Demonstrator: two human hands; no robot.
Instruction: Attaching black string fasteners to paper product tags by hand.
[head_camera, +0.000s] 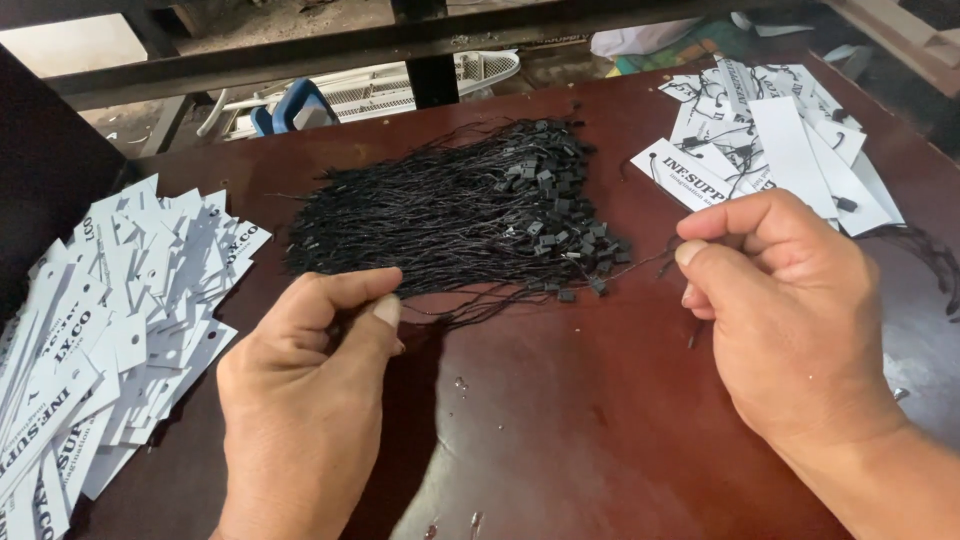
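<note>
A thick bundle of black string loops with small black plastic locks (470, 210) lies in the middle of a dark red-brown table (560, 420). My left hand (310, 400) pinches the near left end of the bundle between thumb and fingers. My right hand (790, 310) is at the bundle's right end, thumb and forefinger pinched on a single black string drawn out from the lock end. A heap of white paper tags (110, 330) lies to the left of my left hand. Another heap of white tags with black strings attached (780, 140) lies beyond my right hand.
Past the table's far edge runs a dark metal rail (400, 45), with a white plastic grille and a blue object (300, 105) behind it. A dark surface (40, 170) rises at the far left. Small drops glisten on the table near its front.
</note>
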